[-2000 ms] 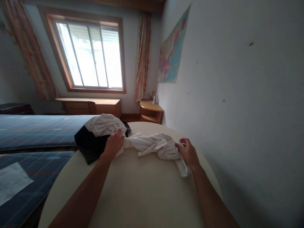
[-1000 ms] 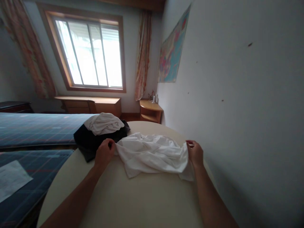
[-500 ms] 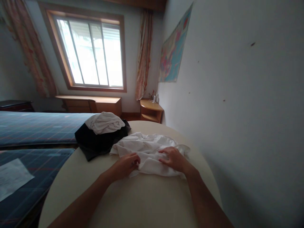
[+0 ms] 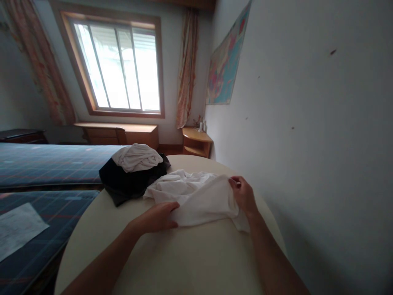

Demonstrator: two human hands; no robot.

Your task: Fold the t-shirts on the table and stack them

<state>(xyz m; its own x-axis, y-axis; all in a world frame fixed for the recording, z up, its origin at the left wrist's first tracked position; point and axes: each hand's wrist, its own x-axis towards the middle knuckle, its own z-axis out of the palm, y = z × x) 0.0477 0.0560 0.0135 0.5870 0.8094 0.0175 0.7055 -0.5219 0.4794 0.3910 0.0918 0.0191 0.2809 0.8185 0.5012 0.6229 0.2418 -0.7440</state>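
Note:
A crumpled white garment (image 4: pixel 202 200) lies on the round cream table (image 4: pixel 184 262); its exact kind does not show. My left hand (image 4: pixel 158 217) holds its near left edge, thumb on top and the other fingers low at the cloth's side, partly hidden. At the right end, my right hand (image 4: pixel 244 194) is closed in a pinch on the fabric and lifts that part a little. Between both hands the cloth is drawn fairly smooth, while its far left part stays bunched.
Left of the garment, a black cloth (image 4: pixel 123 186) lies with a bunched pale cloth (image 4: pixel 136 157) on top. Plaid mattresses (image 4: pixel 61 166) stand to the left, one bearing a paper sheet (image 4: pixel 20 229). A white wall (image 4: pixel 322 164) runs close along the right.
My right hand has moved right and up, pulling the garment's right side with it. My left hand has shifted slightly left, its thumb and fingers now apart around the cloth's edge.

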